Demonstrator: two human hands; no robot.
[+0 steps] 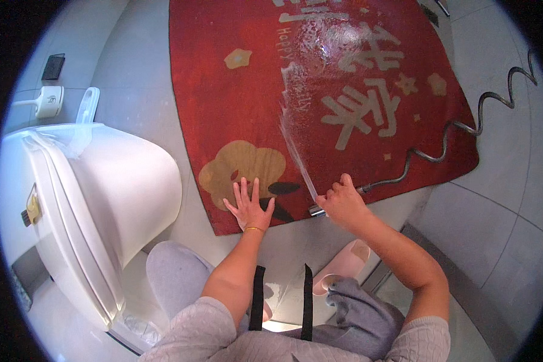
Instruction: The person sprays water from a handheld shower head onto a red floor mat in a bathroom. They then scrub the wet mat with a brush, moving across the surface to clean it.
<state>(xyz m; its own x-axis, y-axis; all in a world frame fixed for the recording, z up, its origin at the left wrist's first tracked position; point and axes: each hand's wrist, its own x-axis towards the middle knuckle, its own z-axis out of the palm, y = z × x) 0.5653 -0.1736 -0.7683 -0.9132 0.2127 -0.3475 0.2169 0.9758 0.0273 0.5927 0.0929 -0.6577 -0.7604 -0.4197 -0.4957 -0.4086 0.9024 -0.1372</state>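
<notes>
My left hand rests with its fingers spread on the near left corner of a red floor mat, over a tan flower printed there. The palm side is hidden. My right hand is closed around a chrome handheld sprayer just above the mat's near edge. A thin white water jet runs from it up the mat's middle. Farther off, a wet, shiny patch covers part of the mat, which bears large pale writing. From the sprayer a coiled metal hose crosses the mat's right side.
At left stands a white toilet, close beside the mat. Behind it are a white long-handled brush head and a dark block. Grey tiled surfaces surround the mat. A pink slipper is on my right foot.
</notes>
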